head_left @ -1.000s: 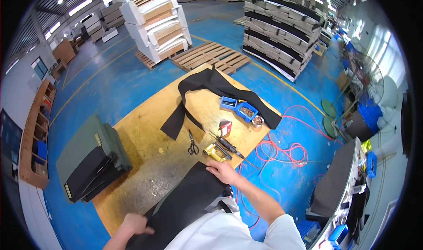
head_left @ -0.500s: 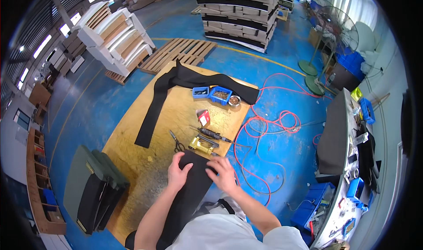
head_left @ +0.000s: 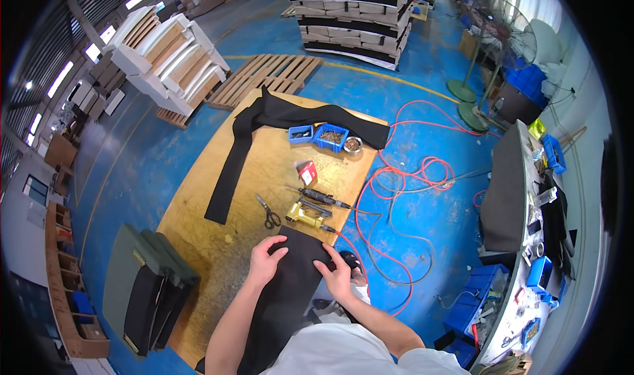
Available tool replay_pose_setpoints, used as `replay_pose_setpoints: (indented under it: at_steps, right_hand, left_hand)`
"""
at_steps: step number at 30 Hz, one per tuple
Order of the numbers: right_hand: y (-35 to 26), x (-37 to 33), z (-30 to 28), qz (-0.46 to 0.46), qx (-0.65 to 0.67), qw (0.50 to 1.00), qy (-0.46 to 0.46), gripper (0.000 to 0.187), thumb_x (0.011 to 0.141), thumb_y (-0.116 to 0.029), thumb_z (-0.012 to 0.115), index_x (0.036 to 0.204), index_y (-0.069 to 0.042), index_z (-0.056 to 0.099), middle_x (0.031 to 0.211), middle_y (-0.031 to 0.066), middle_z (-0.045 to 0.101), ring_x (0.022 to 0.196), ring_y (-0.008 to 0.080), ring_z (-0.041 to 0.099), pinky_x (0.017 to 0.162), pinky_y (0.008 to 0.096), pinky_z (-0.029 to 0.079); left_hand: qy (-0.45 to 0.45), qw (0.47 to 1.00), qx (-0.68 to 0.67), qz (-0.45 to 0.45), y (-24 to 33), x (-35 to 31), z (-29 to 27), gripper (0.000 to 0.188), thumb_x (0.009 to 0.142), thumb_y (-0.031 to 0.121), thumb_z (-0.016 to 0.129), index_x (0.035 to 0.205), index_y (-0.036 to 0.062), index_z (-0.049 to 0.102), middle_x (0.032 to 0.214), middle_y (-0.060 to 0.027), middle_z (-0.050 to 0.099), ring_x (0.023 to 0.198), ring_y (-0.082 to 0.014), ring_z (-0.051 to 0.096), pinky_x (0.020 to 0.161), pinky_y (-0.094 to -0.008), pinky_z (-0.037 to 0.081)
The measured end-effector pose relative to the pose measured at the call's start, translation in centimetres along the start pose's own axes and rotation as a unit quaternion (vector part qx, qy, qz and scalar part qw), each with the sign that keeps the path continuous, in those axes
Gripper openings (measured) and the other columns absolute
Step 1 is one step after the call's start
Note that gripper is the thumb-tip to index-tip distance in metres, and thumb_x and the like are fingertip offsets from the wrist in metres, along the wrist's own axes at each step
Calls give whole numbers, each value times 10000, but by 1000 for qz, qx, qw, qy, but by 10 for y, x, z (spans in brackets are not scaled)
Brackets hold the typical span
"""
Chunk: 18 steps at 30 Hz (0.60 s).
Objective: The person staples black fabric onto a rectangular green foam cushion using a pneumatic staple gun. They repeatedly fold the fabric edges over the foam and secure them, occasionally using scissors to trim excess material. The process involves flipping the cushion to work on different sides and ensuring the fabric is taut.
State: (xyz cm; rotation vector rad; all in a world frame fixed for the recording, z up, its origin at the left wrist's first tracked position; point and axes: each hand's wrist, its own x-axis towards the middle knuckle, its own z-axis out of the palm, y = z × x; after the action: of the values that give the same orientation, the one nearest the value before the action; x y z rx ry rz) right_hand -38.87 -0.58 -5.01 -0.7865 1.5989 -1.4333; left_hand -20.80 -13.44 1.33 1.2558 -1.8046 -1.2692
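A long black fabric strip (head_left: 294,279) lies along the near part of the wooden worktable, its far end between my two hands. My left hand (head_left: 265,261) rests at the strip's left edge, thumb and forefinger stretched and apart over the cloth. At the right edge, my right hand (head_left: 337,276) touches the strip with its thumb on top and fingers spread. Just beyond the strip's end lie a gold-coloured air stapler (head_left: 304,215) and a black power screwdriver (head_left: 317,197). Black-handled scissors (head_left: 268,212) lie beyond my left hand.
On the worktable (head_left: 191,197) are another black strip (head_left: 228,170), blue bins (head_left: 331,137) of small parts, a metal bowl (head_left: 352,144) and a red-and-white box (head_left: 306,173). Green-grey padded panels (head_left: 142,289) stand at left. Red hose (head_left: 396,170) coils across the floor at right.
My right hand has shifted slightly right and nearer to me. More of the strip's far end shows between my hands, and its right edge sits farther right. The left hand has barely moved.
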Motion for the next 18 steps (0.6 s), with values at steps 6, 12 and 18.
replay_pose_setpoints:
  at_steps: [6, 12, 18]
  right_hand:
    - [12, 7, -7, -17, 106, 994, -35, 341, 909, -25, 776, 1245, -14, 721, 1070, 33, 721, 921, 80, 635, 803, 239, 522]
    - [-14, 7, -8, 80, 256, 959, -93, 460, 874, 84, 750, 1320, 52, 640, 1096, 38, 700, 941, 76, 653, 858, 239, 548]
    - [-36, 2, -14, 57, 86, 989, -101, 314, 900, 2, 766, 1211, -6, 725, 1065, 17, 697, 933, 106, 656, 830, 234, 515]
  left_hand:
    - [-80, 991, -54, -91, 24, 4, -15, 387, 858, -2, 791, 1239, 20, 731, 1183, -77, 743, 1074, -147, 673, 943, -297, 531]
    - [-134, 985, 9, -113, 47, 14, -35, 339, 852, 15, 808, 1187, 40, 769, 1081, -85, 781, 953, -159, 722, 857, -308, 567]
    - [-55, 916, 339, 207, 93, -11, -37, 187, 792, 89, 844, 965, 65, 778, 893, -121, 759, 843, -281, 744, 801, -380, 586]
